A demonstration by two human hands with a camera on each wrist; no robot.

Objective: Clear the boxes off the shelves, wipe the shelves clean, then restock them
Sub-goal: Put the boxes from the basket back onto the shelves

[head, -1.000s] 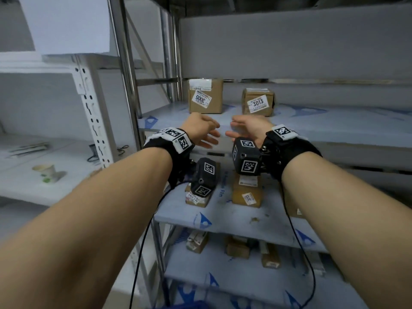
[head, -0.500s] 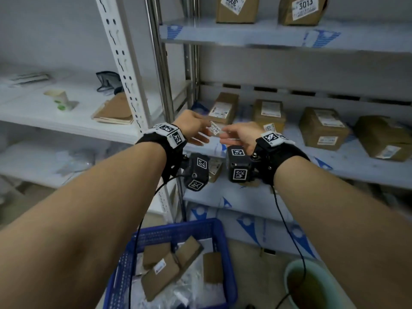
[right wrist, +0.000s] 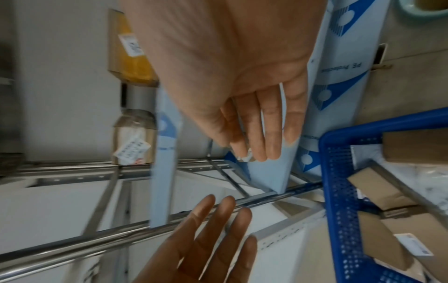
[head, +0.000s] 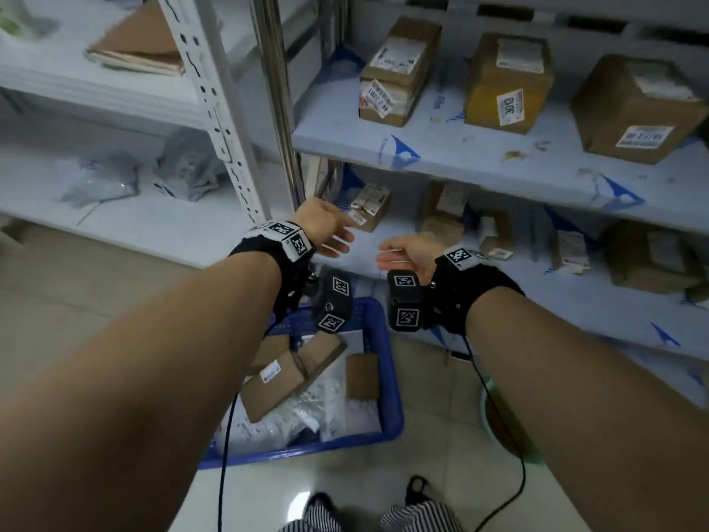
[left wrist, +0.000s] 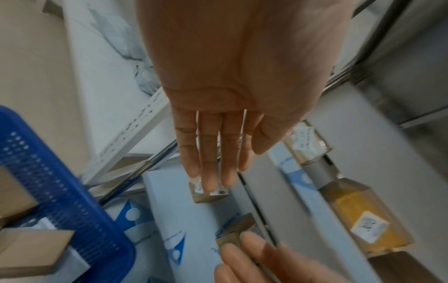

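Boxes (head: 368,207) are sitting just beyond my fingers (head: 337,243), both hands spread and holding nothing; I'm risking knocking one backward by reaching in too fast.

a pale tiled floor (head: 245,489) lies below the hands. to the left of them stands a white perforated metal upright (head: 215,94), and just beside it a shiny steel post (head: 276,90). a plain grey wall panel (head: 537,9) is far above the hands, behind the racks.
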